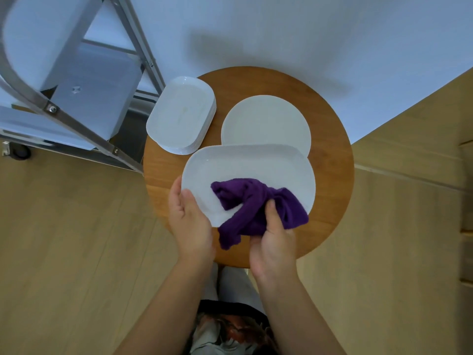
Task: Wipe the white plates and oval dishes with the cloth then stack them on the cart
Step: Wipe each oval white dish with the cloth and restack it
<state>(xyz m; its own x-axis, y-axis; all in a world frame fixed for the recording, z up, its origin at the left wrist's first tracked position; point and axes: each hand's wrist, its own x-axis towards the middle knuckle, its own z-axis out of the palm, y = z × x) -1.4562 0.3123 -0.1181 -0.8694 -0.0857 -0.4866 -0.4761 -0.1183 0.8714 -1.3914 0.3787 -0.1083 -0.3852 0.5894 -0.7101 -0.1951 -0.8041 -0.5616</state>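
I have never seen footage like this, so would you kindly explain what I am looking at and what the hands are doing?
There is no machine here: a person wears one camera on the head, looking down at their own two bare hands. Below is a round wooden table. The left hand holds the near edge of a white oval dish. The right hand grips a purple cloth that lies bunched on that dish. Behind it sits a round white plate, and to the left a stack of oval dishes. The metal frame at upper left is the cart, where wiped dishes go.
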